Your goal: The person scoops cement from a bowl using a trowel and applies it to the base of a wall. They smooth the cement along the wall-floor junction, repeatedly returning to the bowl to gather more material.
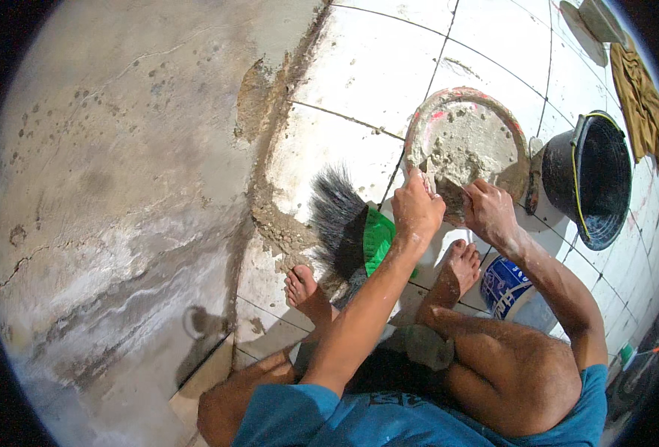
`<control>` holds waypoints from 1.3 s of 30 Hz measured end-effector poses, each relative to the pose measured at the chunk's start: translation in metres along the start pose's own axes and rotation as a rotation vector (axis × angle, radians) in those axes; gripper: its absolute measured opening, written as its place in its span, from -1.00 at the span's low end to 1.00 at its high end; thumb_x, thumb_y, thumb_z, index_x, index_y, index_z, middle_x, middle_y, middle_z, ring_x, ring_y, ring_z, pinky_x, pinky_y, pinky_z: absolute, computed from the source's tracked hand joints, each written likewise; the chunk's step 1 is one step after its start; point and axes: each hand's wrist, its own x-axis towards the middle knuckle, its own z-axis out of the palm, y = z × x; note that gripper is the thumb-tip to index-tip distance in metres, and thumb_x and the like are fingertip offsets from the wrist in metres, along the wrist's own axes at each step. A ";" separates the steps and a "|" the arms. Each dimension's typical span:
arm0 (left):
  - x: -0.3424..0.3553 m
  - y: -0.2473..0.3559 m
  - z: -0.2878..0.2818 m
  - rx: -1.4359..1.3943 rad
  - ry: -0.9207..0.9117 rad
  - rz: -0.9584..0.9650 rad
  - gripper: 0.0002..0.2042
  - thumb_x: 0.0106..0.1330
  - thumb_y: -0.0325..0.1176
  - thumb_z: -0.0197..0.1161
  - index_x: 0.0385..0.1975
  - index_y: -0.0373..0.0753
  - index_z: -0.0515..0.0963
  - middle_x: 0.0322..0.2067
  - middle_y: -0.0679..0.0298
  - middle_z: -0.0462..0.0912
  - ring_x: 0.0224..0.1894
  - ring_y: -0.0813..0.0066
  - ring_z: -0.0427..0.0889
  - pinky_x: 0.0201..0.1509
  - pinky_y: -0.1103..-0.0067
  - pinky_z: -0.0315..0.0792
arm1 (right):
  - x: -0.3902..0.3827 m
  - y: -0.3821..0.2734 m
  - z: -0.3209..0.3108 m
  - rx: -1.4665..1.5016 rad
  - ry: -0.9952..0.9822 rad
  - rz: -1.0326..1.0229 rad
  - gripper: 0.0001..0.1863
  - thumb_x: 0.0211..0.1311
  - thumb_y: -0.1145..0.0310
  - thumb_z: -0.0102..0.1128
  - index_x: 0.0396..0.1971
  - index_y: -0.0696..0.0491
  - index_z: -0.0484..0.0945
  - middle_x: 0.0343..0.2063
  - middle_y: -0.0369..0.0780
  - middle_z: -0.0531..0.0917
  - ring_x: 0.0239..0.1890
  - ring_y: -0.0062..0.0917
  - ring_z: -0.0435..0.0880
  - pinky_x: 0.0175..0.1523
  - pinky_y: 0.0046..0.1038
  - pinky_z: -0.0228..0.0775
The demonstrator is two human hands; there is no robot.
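Observation:
Both of my hands are at the near rim of a round, shallow basin (522, 134) holding grey wet mortar (467, 145). My left hand (419, 205) is closed around a narrow, mortar-smeared tool whose kind I cannot make out. To its right, my right hand (490, 212) grips a flat grey blade (452, 192) that reaches over the mortar; its handle is mostly hidden by the fingers. A long mortar-coated tool (534, 177) rests against the basin's right side.
A broom with a green head (378, 240) and black bristles lies left of my forearms. On the right are a black bucket (557, 167) with a yellow handle, a blue-and-white pail (507, 287) and a brown cloth (641, 100). Crumbled mortar (285, 227) lines the stained wall (121, 149).

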 end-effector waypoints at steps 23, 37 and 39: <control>0.000 0.007 -0.004 0.014 -0.043 -0.114 -0.73 0.12 -0.34 0.39 -0.22 -0.30 0.60 -0.30 -0.10 0.76 -0.17 -0.13 0.77 -0.01 0.18 0.59 | 0.009 0.023 0.007 -0.171 0.068 -0.116 -0.75 0.12 0.45 0.23 -0.16 0.09 0.68 -0.28 -0.11 0.66 -0.22 -0.17 0.75 -0.15 -0.18 0.66; -0.001 -0.007 -0.010 -0.003 -0.053 -0.064 -0.71 0.09 -0.34 0.42 -0.23 -0.29 0.54 -0.31 -0.08 0.74 -0.19 -0.22 0.73 0.00 0.09 0.55 | 0.049 0.024 -0.028 -0.094 -0.133 0.004 -0.73 0.03 0.32 0.37 -0.25 0.10 0.67 -0.24 -0.14 0.70 -0.17 -0.18 0.77 -0.11 -0.18 0.66; -0.003 -0.008 -0.013 0.014 -0.004 -0.059 -0.72 0.08 -0.35 0.42 -0.26 -0.29 0.53 -0.30 -0.09 0.74 -0.19 -0.21 0.72 0.00 0.09 0.55 | 0.071 0.021 -0.051 -0.148 0.082 -0.007 -0.84 0.11 0.41 0.24 -0.31 0.11 0.68 -0.28 -0.10 0.69 -0.26 -0.14 0.76 -0.17 -0.16 0.65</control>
